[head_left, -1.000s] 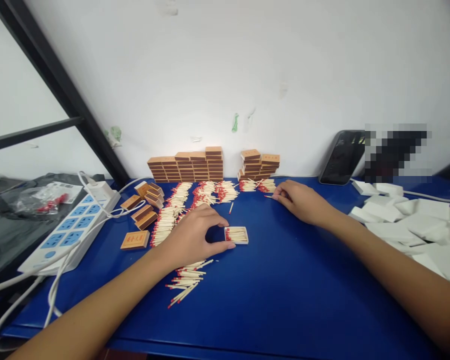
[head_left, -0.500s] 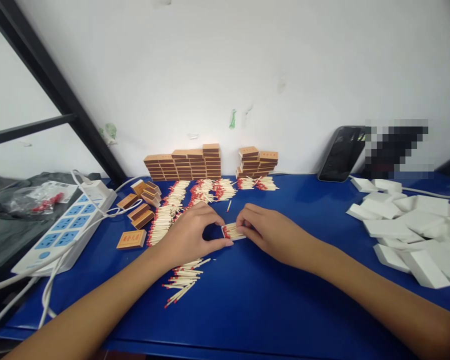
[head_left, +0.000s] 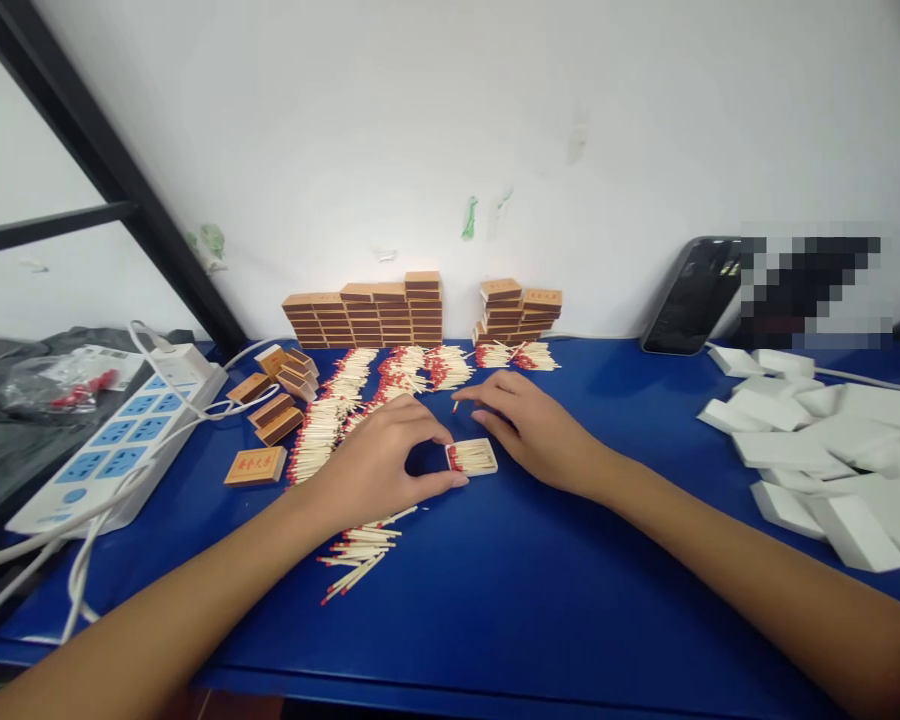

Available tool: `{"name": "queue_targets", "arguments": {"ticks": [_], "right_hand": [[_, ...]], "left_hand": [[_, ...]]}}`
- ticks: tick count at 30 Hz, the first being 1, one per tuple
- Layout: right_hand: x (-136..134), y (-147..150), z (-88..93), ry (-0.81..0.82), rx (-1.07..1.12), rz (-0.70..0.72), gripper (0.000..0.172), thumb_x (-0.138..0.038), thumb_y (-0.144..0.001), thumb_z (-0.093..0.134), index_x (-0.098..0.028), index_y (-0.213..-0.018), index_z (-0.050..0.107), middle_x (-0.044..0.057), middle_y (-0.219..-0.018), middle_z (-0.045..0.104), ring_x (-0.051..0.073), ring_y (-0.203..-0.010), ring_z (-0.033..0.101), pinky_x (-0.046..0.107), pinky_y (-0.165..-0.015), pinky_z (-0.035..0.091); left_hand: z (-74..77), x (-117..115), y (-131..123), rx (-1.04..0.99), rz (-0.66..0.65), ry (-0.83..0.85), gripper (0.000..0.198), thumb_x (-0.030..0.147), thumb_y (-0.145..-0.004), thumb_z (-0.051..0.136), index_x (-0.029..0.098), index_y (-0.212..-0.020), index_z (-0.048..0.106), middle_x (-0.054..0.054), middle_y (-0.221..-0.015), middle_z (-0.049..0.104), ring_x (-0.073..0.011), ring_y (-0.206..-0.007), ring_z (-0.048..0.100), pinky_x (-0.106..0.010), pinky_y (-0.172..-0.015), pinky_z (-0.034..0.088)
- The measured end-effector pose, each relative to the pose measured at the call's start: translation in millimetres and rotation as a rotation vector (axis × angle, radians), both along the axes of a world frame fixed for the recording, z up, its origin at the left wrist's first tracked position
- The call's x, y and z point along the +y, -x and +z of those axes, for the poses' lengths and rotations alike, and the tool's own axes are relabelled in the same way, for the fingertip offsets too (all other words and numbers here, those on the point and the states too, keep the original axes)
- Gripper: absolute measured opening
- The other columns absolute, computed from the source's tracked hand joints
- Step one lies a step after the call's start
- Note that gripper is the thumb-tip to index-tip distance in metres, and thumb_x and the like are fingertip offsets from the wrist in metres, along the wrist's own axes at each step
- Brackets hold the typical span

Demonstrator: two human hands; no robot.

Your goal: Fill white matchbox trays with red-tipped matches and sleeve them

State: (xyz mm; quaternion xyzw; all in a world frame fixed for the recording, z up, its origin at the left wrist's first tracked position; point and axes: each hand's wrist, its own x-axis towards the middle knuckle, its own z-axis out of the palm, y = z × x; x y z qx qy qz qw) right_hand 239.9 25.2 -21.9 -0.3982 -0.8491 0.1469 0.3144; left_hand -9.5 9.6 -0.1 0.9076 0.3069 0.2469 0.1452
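A small open matchbox tray (head_left: 472, 456) full of red-tipped matches lies on the blue table (head_left: 540, 590). My left hand (head_left: 379, 462) pinches the tray's left end between thumb and fingers. My right hand (head_left: 529, 425) lies just beyond the tray's right side, its fingers stretched toward a single loose match (head_left: 455, 406) behind the tray. Rows of loose matches (head_left: 360, 395) lie beyond my left hand, and a small heap of matches (head_left: 360, 552) lies under my left wrist.
Stacks of orange matchboxes (head_left: 379, 318) stand against the wall, with loose sleeves (head_left: 274, 395) at the left. A white power strip (head_left: 127, 440) with cables sits far left. White box trays (head_left: 832, 460) are piled at the right. A dark phone (head_left: 690, 297) leans on the wall.
My right hand came back from the far match pile to the tray, touched it, then shifted a little beyond it. My left hand stayed on the tray.
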Motion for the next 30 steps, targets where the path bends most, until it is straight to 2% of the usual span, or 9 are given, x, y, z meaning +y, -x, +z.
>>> {"name": "queue_targets", "arguments": {"ticks": [2, 5, 8, 13, 16, 19, 23, 30], "right_hand": [[7, 0, -4.1, -0.072, -0.085, -0.009, 0.025, -0.024, -0.106, 0.051, -0.026, -0.121, 0.071, 0.012, -0.116, 0.066, 0.030, -0.113, 0.059, 0.050, -0.101, 0.049], [14, -2, -7.3, -0.116, -0.156, -0.078, 0.015, -0.027, -0.105, 0.057, -0.024, -0.104, 0.071, 0.012, -0.110, 0.066, 0.031, -0.109, 0.056, 0.050, -0.100, 0.048], [17, -10, -6.7, -0.089, -0.178, -0.120, 0.014, -0.031, -0.103, 0.061, -0.022, -0.094, 0.067, 0.011, -0.104, 0.065, 0.030, -0.104, 0.054, 0.048, -0.097, 0.047], [27, -41, -0.7, 0.015, -0.225, -0.130, 0.019, -0.035, -0.102, 0.059, -0.022, -0.090, 0.066, 0.011, -0.098, 0.067, 0.030, -0.102, 0.056, 0.047, -0.092, 0.047], [38, -64, 1.4, -0.010, -0.236, -0.162, 0.022, -0.036, -0.101, 0.056, -0.022, -0.088, 0.066, 0.012, -0.096, 0.069, 0.031, -0.097, 0.057, 0.046, -0.090, 0.047], [51, -81, -1.3, -0.077, -0.222, -0.269, 0.020, -0.035, -0.099, 0.055, -0.022, -0.087, 0.065, 0.013, -0.093, 0.069, 0.031, -0.094, 0.059, 0.046, -0.089, 0.048], [61, -89, -8.4, -0.107, -0.223, -0.322, 0.019, -0.035, -0.098, 0.055, -0.022, -0.088, 0.063, 0.014, -0.093, 0.070, 0.032, -0.097, 0.061, 0.045, -0.088, 0.049], [62, -91, -12.5, -0.139, -0.251, -0.347, 0.015, -0.033, -0.099, 0.055, -0.022, -0.092, 0.063, 0.013, -0.092, 0.069, 0.032, -0.095, 0.061, 0.045, -0.087, 0.049]], "left_hand": [[-0.5, 0, -2, -0.006, -0.005, -0.002, 0.022, 0.039, -0.091, 0.085, 0.023, -0.100, 0.074, -0.004, -0.099, 0.074, -0.0243, -0.099, 0.064, -0.038, -0.088, 0.050], [-1.8, 0, -2, -0.014, 0.002, 0.003, 0.024, 0.041, -0.090, 0.085, 0.023, -0.101, 0.075, -0.004, -0.101, 0.074, -0.0243, -0.100, 0.064, -0.039, -0.088, 0.051], [-1.7, 0, -1, -0.015, 0.011, 0.018, 0.024, 0.042, -0.091, 0.084, 0.023, -0.102, 0.075, -0.004, -0.102, 0.073, -0.0236, -0.100, 0.064, -0.038, -0.087, 0.051], [2.0, 1, 0, -0.009, 0.018, 0.018, 0.024, 0.042, -0.092, 0.083, 0.023, -0.102, 0.075, -0.004, -0.101, 0.074, -0.0231, -0.097, 0.065, -0.038, -0.086, 0.050], [3.6, 2, 0, -0.013, 0.020, 0.019, 0.025, 0.044, -0.093, 0.083, 0.022, -0.101, 0.075, -0.004, -0.100, 0.074, -0.0228, -0.096, 0.065, -0.038, -0.087, 0.050], [3.2, 3, 0, -0.015, 0.023, 0.022, 0.025, 0.044, -0.093, 0.083, 0.022, -0.101, 0.074, -0.003, -0.100, 0.074, -0.0223, -0.096, 0.065, -0.038, -0.087, 0.050], [1.2, 2, 1, -0.021, 0.018, 0.026, 0.024, 0.043, -0.093, 0.083, 0.023, -0.101, 0.075, -0.004, -0.101, 0.074, -0.0228, -0.096, 0.065, -0.037, -0.084, 0.051], [0.3, 2, 2, -0.025, 0.017, 0.015, 0.025, 0.044, -0.093, 0.083, 0.022, -0.102, 0.074, -0.003, -0.102, 0.074, -0.0220, -0.096, 0.065, -0.037, -0.084, 0.050]]}}
